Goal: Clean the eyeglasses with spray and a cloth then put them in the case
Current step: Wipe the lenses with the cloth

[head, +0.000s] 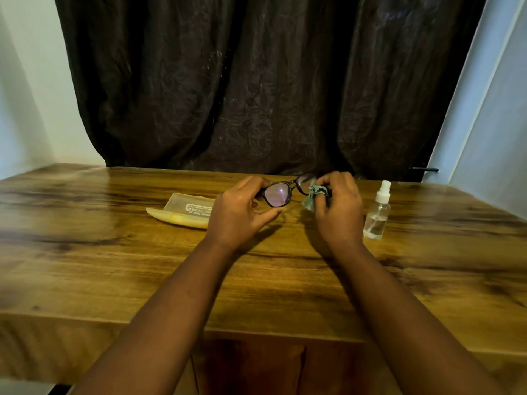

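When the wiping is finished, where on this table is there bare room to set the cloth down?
The wide near strip of the table, under the forearms, is bare, as are the far left beyond the open case and the right end past the spray bottle. It is crowded mid-table, where the left hand holds the eyeglasses and the right hand holds the cloth.

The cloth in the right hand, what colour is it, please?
The cloth is a muted grey-green; head view.

A home room: wooden table (114, 252) before a dark curtain (256, 81) and pale walls (28, 81).
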